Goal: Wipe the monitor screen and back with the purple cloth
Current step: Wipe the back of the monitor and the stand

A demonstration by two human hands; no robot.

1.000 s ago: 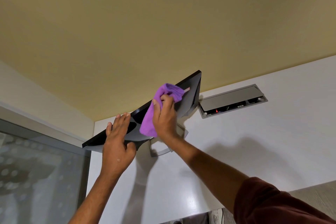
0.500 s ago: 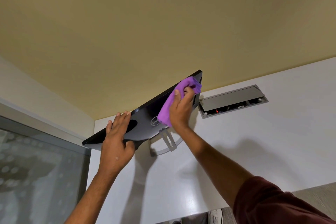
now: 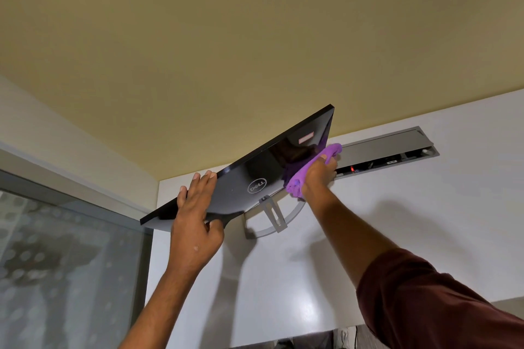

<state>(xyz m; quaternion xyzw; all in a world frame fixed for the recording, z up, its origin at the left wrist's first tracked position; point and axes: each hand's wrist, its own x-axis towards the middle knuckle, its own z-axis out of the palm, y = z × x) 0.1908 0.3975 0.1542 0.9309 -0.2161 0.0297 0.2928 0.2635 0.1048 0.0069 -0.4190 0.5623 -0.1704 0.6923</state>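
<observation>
left hand (image 3: 195, 224): grasping monitor (image 3: 255, 176) left end, thumb under edge | right hand (image 3: 317, 176): clutching cloth (image 3: 295, 182), pressed on monitor back, right end

the monitor (image 3: 249, 176) back is glossy black plastic, mirror-shiny. purple cloth (image 3: 295, 183) looks soft and fuzzy, stand (image 3: 273, 215) matt grey metal, counter (image 3: 411, 221) smooth white, slight sheen

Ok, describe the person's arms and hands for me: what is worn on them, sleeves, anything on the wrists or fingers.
Both hands are bare: no gloves, rings or watch show on the left hand or the right hand. The left forearm is uncovered as far as the frame shows. The right forearm is bare too, with a dark red sleeve above it.
</observation>
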